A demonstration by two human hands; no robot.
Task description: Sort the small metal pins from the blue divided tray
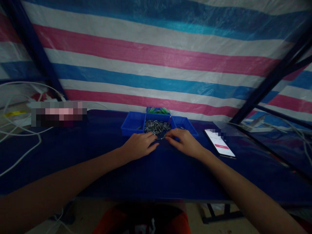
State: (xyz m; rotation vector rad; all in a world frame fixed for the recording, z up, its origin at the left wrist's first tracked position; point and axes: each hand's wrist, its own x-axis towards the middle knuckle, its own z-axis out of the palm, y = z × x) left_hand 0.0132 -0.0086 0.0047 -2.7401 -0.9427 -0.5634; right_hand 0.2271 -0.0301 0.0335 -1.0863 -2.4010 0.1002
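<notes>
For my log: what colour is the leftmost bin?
The leftmost bin is blue, best in head view.

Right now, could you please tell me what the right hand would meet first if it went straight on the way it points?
The right hand would probably first meet the heap of small, silvery metal pieces; depth is unclear, though, and the left hand lies close to that line.

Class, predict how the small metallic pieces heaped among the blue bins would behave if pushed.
The metallic pieces would probably shift separately, since they lie loose in a heap. Their shine suggests stiff, perhaps slippery metal. Their slender shapes might let some roll.
</notes>
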